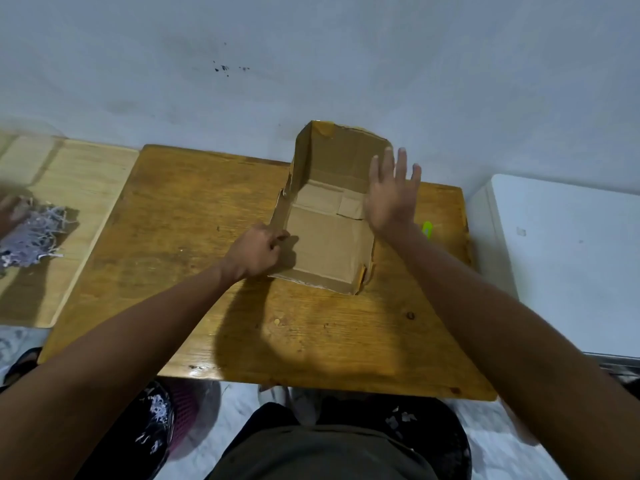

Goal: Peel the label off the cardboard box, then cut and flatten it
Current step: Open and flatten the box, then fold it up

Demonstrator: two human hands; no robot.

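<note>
A brown cardboard box (329, 244) lies opened up on the far middle of the wooden table (214, 306), its back panel still standing against the wall. My left hand (258, 252) is closed on the box's left side wall near the front corner. My right hand (391, 192) is open with fingers spread, flat against the right side of the box, palm toward it. A small yellow-green tool (428, 229), maybe a cutter, lies on the table just right of my right wrist, mostly hidden. No label shows on the visible faces.
A lighter wooden board (69, 216) lies at the left with a heap of shredded paper (33, 237); another person's hand (8, 209) touches it. A white cabinet (561, 258) stands at the right. The wall rises directly behind the table.
</note>
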